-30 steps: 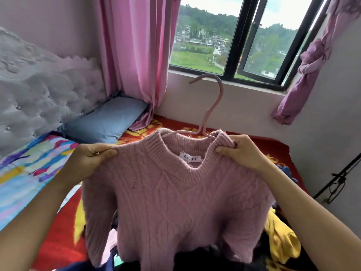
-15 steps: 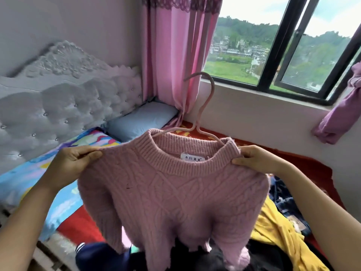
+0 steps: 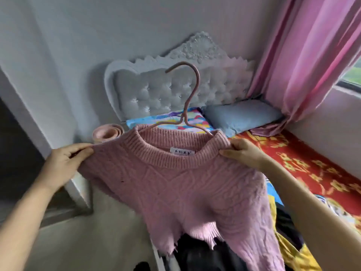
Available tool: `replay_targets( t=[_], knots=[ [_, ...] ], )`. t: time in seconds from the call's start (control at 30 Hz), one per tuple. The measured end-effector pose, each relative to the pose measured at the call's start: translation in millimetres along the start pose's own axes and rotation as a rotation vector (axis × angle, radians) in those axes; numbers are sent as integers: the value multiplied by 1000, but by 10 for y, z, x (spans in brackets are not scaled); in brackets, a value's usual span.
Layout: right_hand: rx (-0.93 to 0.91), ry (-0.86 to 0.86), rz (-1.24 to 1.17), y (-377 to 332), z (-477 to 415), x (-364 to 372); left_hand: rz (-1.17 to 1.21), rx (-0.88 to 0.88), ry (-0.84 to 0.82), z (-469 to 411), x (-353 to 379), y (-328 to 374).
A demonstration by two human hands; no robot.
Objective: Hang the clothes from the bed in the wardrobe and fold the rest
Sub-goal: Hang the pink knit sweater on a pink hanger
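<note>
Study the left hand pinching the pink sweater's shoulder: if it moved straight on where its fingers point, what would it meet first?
The left hand points along the sweater, so it would likely reach the ribbed collar and hanger first; depth is uncertain.

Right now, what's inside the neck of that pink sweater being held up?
A pink hanger: its hook rises from the collar, above a white label. Its outer arms are hidden under the pink sweater, whose shoulders the left hand and right hand pinch.
</note>
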State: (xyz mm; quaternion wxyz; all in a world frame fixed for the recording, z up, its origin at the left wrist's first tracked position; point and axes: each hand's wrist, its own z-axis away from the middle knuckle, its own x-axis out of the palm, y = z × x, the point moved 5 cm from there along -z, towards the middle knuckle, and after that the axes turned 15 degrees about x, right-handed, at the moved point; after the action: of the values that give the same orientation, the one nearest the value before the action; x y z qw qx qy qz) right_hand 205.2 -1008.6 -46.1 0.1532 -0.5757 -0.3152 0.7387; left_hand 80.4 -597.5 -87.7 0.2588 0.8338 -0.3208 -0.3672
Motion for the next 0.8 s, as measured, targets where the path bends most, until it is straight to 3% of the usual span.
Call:
replay_targets(
  t=[0.27, 0.4, 0.8],
  knots=[
    [-291, -209, 125, -1504, -264, 1073, -237, -194, 321, 989, -1748, -84],
    [-425, -221, 147, -2298, -141, 1574, -310, -255, 450, 1297, -2509, -243],
    [-583, -299, 115, -4157, 22, 3012, -378, -273, 587, 1790, -4432, -807]
  ],
)
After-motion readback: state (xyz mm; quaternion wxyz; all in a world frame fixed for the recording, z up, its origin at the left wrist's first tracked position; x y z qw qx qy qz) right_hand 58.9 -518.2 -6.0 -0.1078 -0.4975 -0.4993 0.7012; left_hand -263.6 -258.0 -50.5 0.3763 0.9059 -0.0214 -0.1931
